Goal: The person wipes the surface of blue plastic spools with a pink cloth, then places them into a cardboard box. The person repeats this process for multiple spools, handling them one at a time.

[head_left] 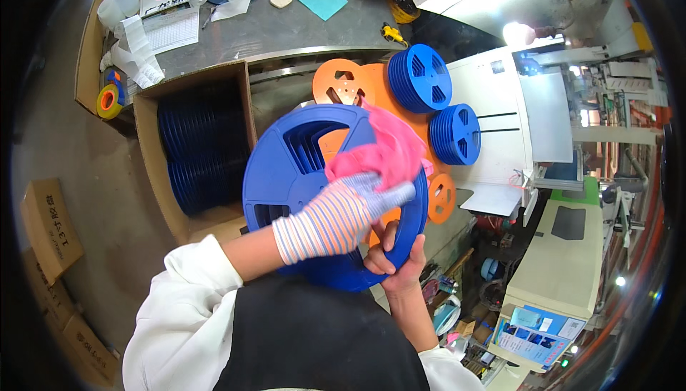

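A stack of large blue plastic reels (275,169) is tilted up in front of my body, with several layers showing through the cut-out windows. My left hand (332,216), in a striped knit glove, presses a crumpled pink cloth (389,144) against the top reel's face, fingers closed on the cloth. Bare, my right hand (400,266) grips the reels' rim at the lower right, its fingers curled over the edge and partly hidden. Behind the reels lie orange reels (327,80), partly covered by the stack and the cloth.
At the left, an open cardboard box (158,191) holds dark blue reels (196,134). Two smaller blue reel stacks (432,80) stand at the right, by a white machine (500,91). A grey table (264,30) with papers spans the back. Cartons (53,227) sit on the floor far left.
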The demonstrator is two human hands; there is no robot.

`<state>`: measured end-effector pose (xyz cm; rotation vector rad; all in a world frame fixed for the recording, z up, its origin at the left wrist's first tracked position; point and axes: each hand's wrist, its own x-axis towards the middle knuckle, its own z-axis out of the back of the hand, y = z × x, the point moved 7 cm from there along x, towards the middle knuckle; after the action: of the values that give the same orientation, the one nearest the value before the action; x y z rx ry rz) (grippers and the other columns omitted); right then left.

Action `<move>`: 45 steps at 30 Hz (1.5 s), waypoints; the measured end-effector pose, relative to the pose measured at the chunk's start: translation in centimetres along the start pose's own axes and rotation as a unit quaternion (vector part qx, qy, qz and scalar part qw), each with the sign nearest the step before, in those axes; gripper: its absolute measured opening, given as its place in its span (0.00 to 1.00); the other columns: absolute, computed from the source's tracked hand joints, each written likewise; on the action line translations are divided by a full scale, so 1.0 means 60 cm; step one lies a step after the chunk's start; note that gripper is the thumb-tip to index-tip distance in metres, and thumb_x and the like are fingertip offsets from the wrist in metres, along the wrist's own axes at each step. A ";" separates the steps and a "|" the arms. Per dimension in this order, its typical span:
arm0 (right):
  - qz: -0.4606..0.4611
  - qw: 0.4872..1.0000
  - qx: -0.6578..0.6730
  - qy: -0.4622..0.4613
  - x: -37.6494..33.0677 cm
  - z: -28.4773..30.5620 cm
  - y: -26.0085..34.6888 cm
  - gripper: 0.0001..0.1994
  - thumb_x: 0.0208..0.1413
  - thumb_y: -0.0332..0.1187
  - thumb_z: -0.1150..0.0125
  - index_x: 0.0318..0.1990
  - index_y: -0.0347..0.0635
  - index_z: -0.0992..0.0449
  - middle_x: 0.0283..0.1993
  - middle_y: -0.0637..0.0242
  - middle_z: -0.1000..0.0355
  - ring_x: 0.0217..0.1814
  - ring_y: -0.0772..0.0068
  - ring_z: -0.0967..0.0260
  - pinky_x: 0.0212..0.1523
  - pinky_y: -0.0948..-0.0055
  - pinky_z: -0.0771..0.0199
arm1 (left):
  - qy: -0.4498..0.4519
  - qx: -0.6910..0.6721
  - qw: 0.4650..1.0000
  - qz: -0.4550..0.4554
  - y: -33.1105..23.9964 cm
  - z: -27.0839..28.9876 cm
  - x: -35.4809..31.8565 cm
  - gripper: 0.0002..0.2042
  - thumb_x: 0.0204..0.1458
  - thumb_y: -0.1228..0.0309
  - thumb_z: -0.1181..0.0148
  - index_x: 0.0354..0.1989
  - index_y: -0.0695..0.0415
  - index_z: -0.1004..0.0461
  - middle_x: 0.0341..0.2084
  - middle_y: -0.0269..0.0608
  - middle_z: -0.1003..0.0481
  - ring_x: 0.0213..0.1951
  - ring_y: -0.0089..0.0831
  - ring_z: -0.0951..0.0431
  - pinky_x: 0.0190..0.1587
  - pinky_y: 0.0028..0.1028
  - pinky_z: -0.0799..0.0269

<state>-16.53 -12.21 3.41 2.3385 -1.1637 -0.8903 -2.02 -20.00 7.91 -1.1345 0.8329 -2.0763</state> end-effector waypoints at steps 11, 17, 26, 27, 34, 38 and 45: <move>0.006 0.999 0.034 -0.024 0.011 0.003 -0.002 0.29 0.59 0.61 0.46 0.35 0.37 0.33 0.75 0.59 0.53 0.16 0.85 0.48 0.23 0.78 0.47 | 0.032 -0.071 0.995 0.061 0.003 -0.007 0.034 0.32 0.47 0.80 0.44 0.65 0.54 0.38 0.37 0.53 0.24 0.41 0.47 0.21 0.41 0.39 0.24; -0.016 1.000 0.000 0.022 0.009 -0.002 0.000 0.29 0.59 0.60 0.45 0.36 0.37 0.33 0.76 0.61 0.55 0.16 0.84 0.49 0.23 0.77 0.48 | -0.084 -0.037 0.982 0.162 0.085 0.004 0.009 0.27 0.49 0.78 0.41 0.61 0.57 0.34 0.38 0.46 0.23 0.43 0.38 0.22 0.43 0.30 0.26; -0.010 1.000 0.002 0.003 0.006 0.011 0.002 0.28 0.59 0.60 0.45 0.35 0.37 0.34 0.76 0.61 0.56 0.16 0.84 0.49 0.22 0.77 0.47 | -0.030 0.012 0.964 0.265 0.098 -0.005 -0.052 0.37 0.43 0.84 0.46 0.68 0.53 0.41 0.38 0.54 0.25 0.38 0.52 0.23 0.43 0.41 0.27; -0.015 1.000 -0.004 -0.003 0.005 0.013 0.000 0.28 0.59 0.60 0.45 0.35 0.37 0.34 0.76 0.61 0.56 0.16 0.84 0.49 0.22 0.77 0.47 | -0.050 -0.009 0.961 0.273 0.094 -0.002 -0.052 0.38 0.42 0.84 0.47 0.68 0.55 0.42 0.40 0.57 0.26 0.37 0.55 0.25 0.43 0.43 0.27; 0.021 1.000 0.022 -0.003 0.002 0.029 0.006 0.28 0.59 0.60 0.45 0.35 0.37 0.32 0.76 0.59 0.56 0.15 0.84 0.48 0.21 0.78 0.47 | -0.045 0.034 0.978 0.202 0.083 -0.047 -0.173 0.31 0.45 0.83 0.45 0.63 0.59 0.36 0.43 0.56 0.24 0.46 0.53 0.24 0.50 0.38 0.28; 0.062 0.998 0.023 0.014 -0.005 0.036 0.026 0.29 0.60 0.59 0.46 0.34 0.36 0.32 0.75 0.53 0.53 0.13 0.84 0.46 0.17 0.79 0.48 | -0.257 -0.127 0.897 0.337 0.144 0.017 -0.283 0.25 0.48 0.86 0.51 0.58 0.60 0.29 0.45 0.51 0.22 0.49 0.39 0.21 0.52 0.29 0.29; 0.098 0.994 0.048 0.001 0.010 0.047 0.054 0.28 0.61 0.59 0.47 0.34 0.37 0.33 0.75 0.51 0.54 0.13 0.85 0.45 0.17 0.80 0.47 | -0.329 0.036 0.885 0.328 0.150 0.131 -0.369 0.30 0.43 0.87 0.58 0.60 0.59 0.30 0.50 0.47 0.23 0.53 0.40 0.22 0.58 0.27 0.33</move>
<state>-20.04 -14.77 3.01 2.2484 -1.4344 -0.7780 16.50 -10.41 -6.21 -1.1890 0.6574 -1.0527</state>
